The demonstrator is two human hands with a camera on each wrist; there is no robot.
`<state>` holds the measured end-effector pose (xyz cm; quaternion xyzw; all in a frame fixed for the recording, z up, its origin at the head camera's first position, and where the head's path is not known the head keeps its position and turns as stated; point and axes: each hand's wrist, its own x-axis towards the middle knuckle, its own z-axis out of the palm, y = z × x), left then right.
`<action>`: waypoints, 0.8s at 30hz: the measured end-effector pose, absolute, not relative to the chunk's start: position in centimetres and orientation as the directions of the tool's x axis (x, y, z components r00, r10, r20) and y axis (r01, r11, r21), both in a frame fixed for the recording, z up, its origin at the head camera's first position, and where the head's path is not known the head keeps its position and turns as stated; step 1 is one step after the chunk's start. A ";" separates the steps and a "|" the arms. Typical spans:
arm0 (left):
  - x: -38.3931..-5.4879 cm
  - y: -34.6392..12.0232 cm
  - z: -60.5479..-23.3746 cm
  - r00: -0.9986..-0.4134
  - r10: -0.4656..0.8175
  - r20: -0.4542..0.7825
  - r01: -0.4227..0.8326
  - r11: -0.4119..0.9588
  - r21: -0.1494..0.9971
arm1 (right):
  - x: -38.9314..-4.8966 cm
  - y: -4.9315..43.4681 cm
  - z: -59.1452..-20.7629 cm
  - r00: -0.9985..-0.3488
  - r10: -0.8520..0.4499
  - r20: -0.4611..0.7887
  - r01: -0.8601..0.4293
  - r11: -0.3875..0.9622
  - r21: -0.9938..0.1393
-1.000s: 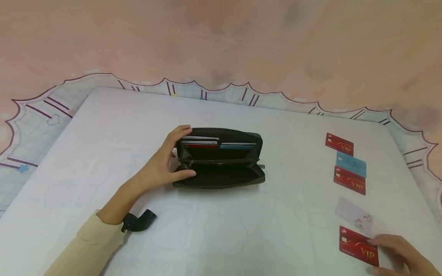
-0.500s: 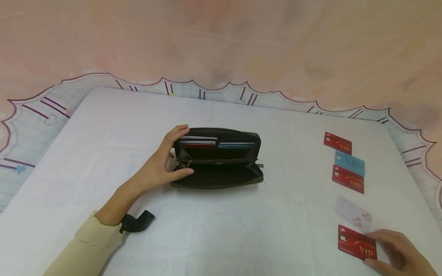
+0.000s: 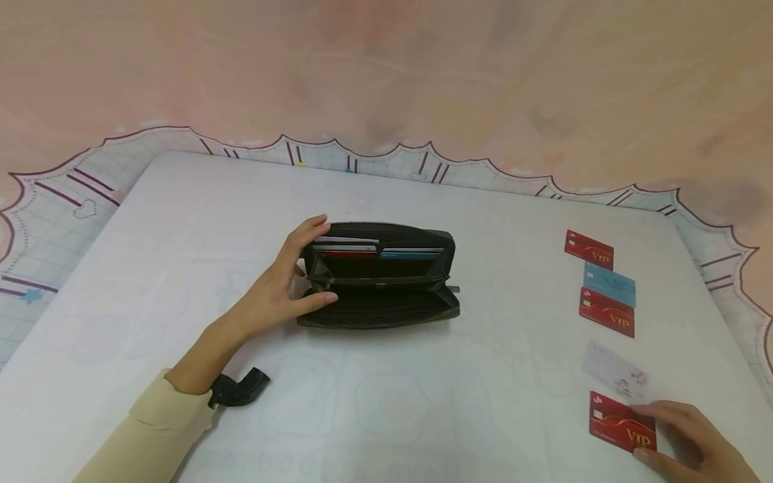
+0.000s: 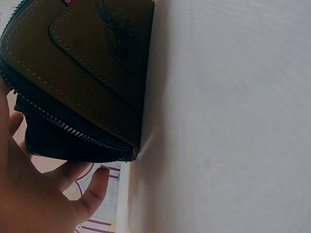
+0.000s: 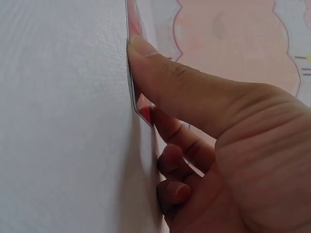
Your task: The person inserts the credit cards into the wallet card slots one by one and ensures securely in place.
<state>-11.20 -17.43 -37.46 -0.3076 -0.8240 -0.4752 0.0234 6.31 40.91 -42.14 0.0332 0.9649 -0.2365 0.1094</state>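
Note:
In the head view a dark zip-around wallet (image 3: 392, 312) stands unzipped and spread on the table, several cards in its slots. My left hand (image 3: 279, 288) grips its left end, thumb on the near flap and fingers behind the far one. The wallet's tan outside (image 4: 97, 63) with a dark printed emblem fills the upper left of the left wrist view. At the lower right, my right hand (image 3: 715, 446) pinches a red VIP card (image 3: 619, 422) between thumb and index finger along its right end. The right wrist view shows the thumb on the card's edge (image 5: 144, 109).
Above the pinched card lie a pale white card (image 3: 612, 369), another red VIP card (image 3: 606, 313), a blue card (image 3: 610, 284) overlapping that one, and a third red card (image 3: 587, 249). A black strap-like piece (image 3: 241, 389) sticks out from my left wrist.
My right thumb and index finger have closed in on the nearest red card's edges. The left hand keeps its grip on the wallet; the whole view has shifted slightly.

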 end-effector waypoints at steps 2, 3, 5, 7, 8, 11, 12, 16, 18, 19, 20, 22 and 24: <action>-11.2 -17.4 -37.4 -0.808 0.486 0.334 0.531 0.354 0.770 | 6.3 40.8 -42.0 -0.964 0.029 -0.264 0.148 0.884 -0.443; -11.2 -17.4 -37.4 -0.807 0.486 0.334 0.531 0.352 0.771 | 6.3 40.8 -42.0 -0.958 0.039 -0.284 0.167 0.881 -0.442; -11.3 -17.5 -37.5 -0.808 0.486 0.334 0.529 0.349 0.773 | 6.2 40.8 -41.8 -0.942 0.062 -0.331 0.214 0.870 -0.445; -11.3 -17.5 -37.5 -0.810 0.484 0.330 0.525 0.350 0.776 | 6.1 40.7 -41.7 -0.929 0.087 -0.359 0.256 0.853 -0.456; -11.3 -17.5 -37.5 -0.811 0.483 0.329 0.523 0.349 0.777 | 6.1 40.6 -41.7 -0.924 0.096 -0.370 0.272 0.844 -0.462; -11.3 -17.5 -37.6 -0.814 0.482 0.323 0.516 0.346 0.784 | 6.1 40.6 -41.5 -0.943 0.090 -0.319 0.237 0.857 -0.457; -11.3 -17.5 -37.6 -0.815 0.482 0.322 0.513 0.343 0.787 | 6.1 40.6 -41.6 -0.958 0.073 -0.276 0.199 0.864 -0.462; -11.3 -17.5 -37.6 -0.819 0.479 0.315 0.503 0.336 0.796 | 6.5 40.5 -41.5 -0.988 0.036 -0.150 0.100 0.891 -0.443; -11.3 -17.5 -37.6 -0.822 0.476 0.313 0.498 0.333 0.801 | 6.6 40.4 -41.4 -0.986 0.050 -0.161 0.120 0.879 -0.462; -11.3 -17.5 -37.6 -0.823 0.476 0.311 0.496 0.332 0.802 | 6.6 40.3 -41.3 -0.981 0.069 -0.180 0.146 0.876 -0.460; -11.3 -17.5 -37.6 -0.824 0.475 0.310 0.494 0.331 0.804 | 6.6 40.2 -41.2 -0.976 0.088 -0.200 0.175 0.866 -0.468; -11.3 -17.5 -37.7 -0.824 0.474 0.311 0.493 0.327 0.806 | 6.4 40.2 -41.0 -0.972 0.110 -0.207 0.198 0.859 -0.473; -11.3 -17.5 -37.7 -0.825 0.472 0.311 0.491 0.323 0.809 | 6.0 40.2 -40.6 -0.979 0.100 -0.175 0.174 0.860 -0.481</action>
